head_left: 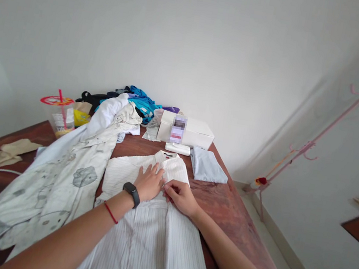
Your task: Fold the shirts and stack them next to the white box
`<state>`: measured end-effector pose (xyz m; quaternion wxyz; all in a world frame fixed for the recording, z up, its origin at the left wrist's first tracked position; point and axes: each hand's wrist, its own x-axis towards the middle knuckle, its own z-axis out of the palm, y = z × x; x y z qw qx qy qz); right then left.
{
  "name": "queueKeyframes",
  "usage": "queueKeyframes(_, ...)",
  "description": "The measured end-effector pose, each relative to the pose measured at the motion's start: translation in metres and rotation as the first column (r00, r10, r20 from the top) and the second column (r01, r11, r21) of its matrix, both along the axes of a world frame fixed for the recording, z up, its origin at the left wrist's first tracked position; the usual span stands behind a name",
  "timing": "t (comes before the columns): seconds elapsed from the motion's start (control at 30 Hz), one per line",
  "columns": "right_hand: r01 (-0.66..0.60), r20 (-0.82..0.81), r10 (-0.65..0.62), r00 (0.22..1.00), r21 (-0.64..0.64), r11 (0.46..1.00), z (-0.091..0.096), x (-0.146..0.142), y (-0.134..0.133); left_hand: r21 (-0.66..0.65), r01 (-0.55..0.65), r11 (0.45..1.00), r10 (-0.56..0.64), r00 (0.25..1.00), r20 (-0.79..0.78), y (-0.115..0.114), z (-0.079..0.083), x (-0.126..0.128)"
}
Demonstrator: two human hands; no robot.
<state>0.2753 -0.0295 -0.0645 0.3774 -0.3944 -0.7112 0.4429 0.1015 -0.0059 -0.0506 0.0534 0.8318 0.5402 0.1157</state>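
A white pin-striped shirt lies flat on the dark wooden table, collar away from me. My left hand, with a black wristband and a red string on the wrist, rests flat on the shirt's chest just below the collar, fingers stretched out. My right hand sits beside it on the shirt front, its fingers pinched together on the fabric at the placket.
A pale printed garment sprawls at the left. Behind lie a heap of blue and dark clothes, a white box, a folded light-blue cloth, a lidded cup with a red straw, and a pink coat stand at the right.
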Motion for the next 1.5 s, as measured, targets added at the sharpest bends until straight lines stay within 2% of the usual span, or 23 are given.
queueKeyframes(0.13,0.014,-0.044,-0.014,0.999,0.020,1.000,-0.004,0.001,0.000,0.036,0.094,0.995,-0.097,0.992,0.084,-0.001,0.005,-0.001)
queueKeyframes(0.2,0.035,-0.105,-0.034,0.994,0.011,0.999,-0.004,0.001,-0.003,0.105,0.194,0.975,-0.208,0.966,0.154,-0.001,0.010,0.001)
queueKeyframes(0.33,0.115,-0.173,-0.097,0.980,0.099,0.988,0.003,0.003,-0.010,0.148,0.438,0.887,-0.462,0.839,0.287,-0.003,0.022,0.005)
queueKeyframes(0.43,0.173,-0.161,-0.142,0.977,0.204,0.963,0.010,0.005,-0.014,0.148,0.503,0.852,-0.519,0.768,0.377,-0.008,0.029,0.006)
queueKeyframes(0.53,0.196,-0.144,-0.165,0.976,0.234,0.952,0.015,0.007,-0.016,0.156,0.502,0.851,-0.518,0.747,0.416,-0.011,0.033,0.005)
queueKeyframes(0.67,0.170,-0.119,-0.151,0.981,0.165,0.972,0.016,0.009,-0.017,0.162,0.472,0.866,-0.494,0.766,0.410,-0.011,0.032,0.003)
queueKeyframes(0.9,0.019,0.083,-0.037,0.996,0.213,0.977,0.012,0.013,-0.020,0.163,0.451,0.878,-0.478,0.800,0.362,-0.012,0.023,0.007)
queueKeyframes(1.17,0.038,0.189,-0.093,0.978,0.275,0.961,0.012,0.021,-0.014,0.110,0.387,0.915,-0.401,0.853,0.335,-0.018,0.026,0.010)
queueKeyframes(1.37,0.078,0.187,-0.128,0.974,0.253,0.964,0.008,0.019,-0.011,0.080,0.296,0.952,-0.306,0.917,0.257,-0.020,0.026,0.011)
queueKeyframes(1.5,0.088,0.164,-0.129,0.978,0.234,0.968,0.008,0.017,-0.012,0.062,0.276,0.959,-0.283,0.929,0.239,-0.021,0.026,0.012)
